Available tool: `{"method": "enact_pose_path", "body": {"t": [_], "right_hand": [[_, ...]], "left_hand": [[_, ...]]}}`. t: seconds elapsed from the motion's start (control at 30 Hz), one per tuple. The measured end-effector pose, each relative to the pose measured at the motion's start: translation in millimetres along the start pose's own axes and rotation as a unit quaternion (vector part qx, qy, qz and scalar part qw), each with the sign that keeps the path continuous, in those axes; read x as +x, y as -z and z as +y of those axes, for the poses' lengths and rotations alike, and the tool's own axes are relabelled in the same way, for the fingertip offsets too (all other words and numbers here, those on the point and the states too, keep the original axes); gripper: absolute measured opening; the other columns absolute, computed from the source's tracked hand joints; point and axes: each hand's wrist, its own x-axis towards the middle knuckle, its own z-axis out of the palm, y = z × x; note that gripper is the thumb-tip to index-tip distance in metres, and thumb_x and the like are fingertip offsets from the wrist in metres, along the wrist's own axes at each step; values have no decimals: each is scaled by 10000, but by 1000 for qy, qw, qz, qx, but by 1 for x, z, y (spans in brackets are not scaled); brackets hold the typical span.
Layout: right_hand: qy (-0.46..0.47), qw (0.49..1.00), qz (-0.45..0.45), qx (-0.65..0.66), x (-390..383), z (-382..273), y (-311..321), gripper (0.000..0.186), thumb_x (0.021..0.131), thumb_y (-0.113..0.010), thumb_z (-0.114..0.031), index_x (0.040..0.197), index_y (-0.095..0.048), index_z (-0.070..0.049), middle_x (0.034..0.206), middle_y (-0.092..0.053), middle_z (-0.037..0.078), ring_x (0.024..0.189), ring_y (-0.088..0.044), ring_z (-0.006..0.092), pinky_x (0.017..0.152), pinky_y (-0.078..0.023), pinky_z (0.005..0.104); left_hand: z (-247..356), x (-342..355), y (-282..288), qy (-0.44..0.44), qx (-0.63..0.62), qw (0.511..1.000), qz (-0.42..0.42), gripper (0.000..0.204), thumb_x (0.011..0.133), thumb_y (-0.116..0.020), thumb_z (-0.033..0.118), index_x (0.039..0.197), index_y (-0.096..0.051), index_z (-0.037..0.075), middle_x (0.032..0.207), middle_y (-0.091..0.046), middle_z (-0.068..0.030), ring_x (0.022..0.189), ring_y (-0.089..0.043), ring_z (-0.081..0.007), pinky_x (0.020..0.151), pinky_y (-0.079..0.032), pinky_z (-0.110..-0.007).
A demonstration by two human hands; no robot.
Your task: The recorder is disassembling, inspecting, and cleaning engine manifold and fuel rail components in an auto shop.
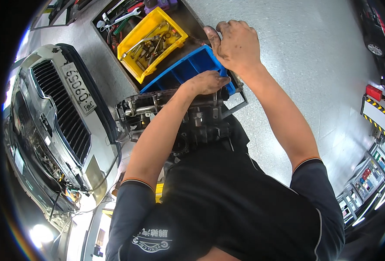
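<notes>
My left hand (204,83) is over the top of a dark metal engine part (199,126) with shiny tubes and fittings, near my body. Its fingers are bent and closed at the right end of that part, on something I cannot make out. My right hand (232,45) is farther forward, palm down above the right end of a blue divided bin (179,69), thumb apart from the loosely bent fingers; nothing shows in it. A yellow bin (177,32) of sockets and small metal tools lies beyond the blue one. Grime marks both hands.
A tool cart (191,24) holds the bins, wrenches (123,17) and other tools. A silver car front (53,113) with cables stands at left. At right are a dark car (373,30), a striped equipment stand (377,113) with a red box and grey speckled floor (279,87).
</notes>
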Motion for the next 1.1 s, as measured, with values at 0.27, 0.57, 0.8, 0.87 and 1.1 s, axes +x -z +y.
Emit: {"method": "enact_pose_path", "body": {"t": [0.27,0.57,0.8,0.87,1.1], "right_hand": [[-28,995,-92,24,13,-2,20,484,985,-449,-449,789,-669,-65,677,-637,137,644,-644,318,623,-523,427],[-146,976,-155,38,10,11,-32,699,952,-365,-608,665,-687,-59,662,-667,181,671,-688,369,587,-552,448],[22,998,20,61,13,-23,52,369,944,-494,-399,881,-685,-90,718,-671,121,620,-633,323,584,-507,436],[38,920,305,244,0,-39,44,246,969,-525,-336,947,-628,-113,600,-571,49,499,-564,215,569,-463,338],[-81,991,-95,52,13,-6,-27,621,963,-376,-574,768,-693,-76,722,-681,171,710,-687,344,620,-549,437]], "left_hand": [[12,6,0,113,-80,989,-52,395,986,-389,358,1216,-592,110,1077,-626,-205,1045,-564,-388,916,-455,-445],[9,16,-2,83,-76,993,-48,391,1021,-353,327,1178,-612,80,864,-644,-222,924,-596,-408,835,-471,-478],[-37,14,-63,-12,-69,989,132,346,1004,-377,329,1083,-631,107,834,-619,-218,885,-604,-395,796,-481,-482],[-48,13,-74,-89,-144,982,88,371,1006,-376,368,1022,-625,92,853,-619,-223,874,-592,-402,808,-472,-486],[-21,14,-34,-86,96,990,55,286,978,-425,307,1066,-650,155,865,-640,-155,868,-617,-330,732,-503,-455]]}}
